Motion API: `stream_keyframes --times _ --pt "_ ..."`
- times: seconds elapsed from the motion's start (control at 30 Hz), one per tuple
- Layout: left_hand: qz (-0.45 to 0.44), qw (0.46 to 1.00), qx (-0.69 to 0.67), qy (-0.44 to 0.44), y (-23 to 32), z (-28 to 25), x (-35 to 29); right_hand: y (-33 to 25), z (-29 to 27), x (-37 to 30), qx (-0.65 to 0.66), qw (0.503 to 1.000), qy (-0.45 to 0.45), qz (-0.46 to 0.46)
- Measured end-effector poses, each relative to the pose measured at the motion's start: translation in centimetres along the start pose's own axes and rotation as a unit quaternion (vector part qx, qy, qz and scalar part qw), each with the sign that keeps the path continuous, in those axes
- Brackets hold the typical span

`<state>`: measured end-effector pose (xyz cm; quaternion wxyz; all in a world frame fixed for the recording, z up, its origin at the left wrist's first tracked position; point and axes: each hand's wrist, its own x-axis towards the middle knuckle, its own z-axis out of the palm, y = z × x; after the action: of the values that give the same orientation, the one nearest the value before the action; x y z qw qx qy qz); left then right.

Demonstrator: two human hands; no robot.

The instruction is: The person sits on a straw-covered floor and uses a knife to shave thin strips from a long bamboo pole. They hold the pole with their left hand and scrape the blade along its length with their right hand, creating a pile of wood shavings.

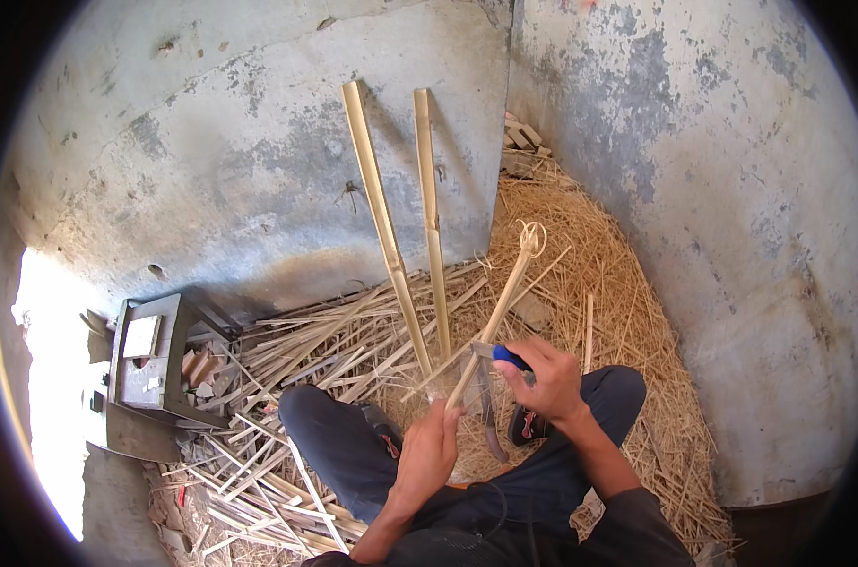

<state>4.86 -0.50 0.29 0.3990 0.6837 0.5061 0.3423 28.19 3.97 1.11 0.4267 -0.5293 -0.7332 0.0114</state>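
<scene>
Low between my bent knees, my left hand [427, 449] is closed round the near end of a pale bamboo stick [504, 298]. The stick slants up and away to the right, and thin curled shavings [531, 238] hang at its far end. My right hand [547, 383] grips a blue-handled knife [512, 356], its blade against the stick a little beyond my left hand. Below the blade, a curved dark tool [491, 425] stands between my feet, partly hidden. Two split bamboo lengths [377, 208] lean upright against the wall ahead.
Loose bamboo strips [344, 331] litter the floor on the left. A heap of fine shavings [580, 236] spreads to the right. A dark wooden stool [169, 350] stands at left by a bright opening. Worn walls [656, 189] close in ahead and right; bricks [525, 137] lie in the corner.
</scene>
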Motion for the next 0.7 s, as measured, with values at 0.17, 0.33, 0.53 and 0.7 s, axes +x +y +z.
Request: stream_keyframes --times 0.17,0.33,0.53,0.7 --pt "-0.014 0.998 0.055 -0.008 -1.6 -0.1 -0.5 1.3 0.0 0.9 0.001 1.0 -0.017 -0.021" --pt "-0.028 0.997 0.066 -0.007 -1.4 -0.4 -0.5 1.5 0.1 1.5 -0.017 0.999 -0.027 -0.019" --pt "-0.032 0.995 0.086 -0.024 -2.9 -0.2 -1.9 5.5 0.1 3.8 -0.057 0.996 0.06 0.045" --pt "-0.054 0.994 0.086 -0.042 -4.0 -0.1 -2.8 7.4 0.4 3.0 -0.046 0.998 0.013 0.052"
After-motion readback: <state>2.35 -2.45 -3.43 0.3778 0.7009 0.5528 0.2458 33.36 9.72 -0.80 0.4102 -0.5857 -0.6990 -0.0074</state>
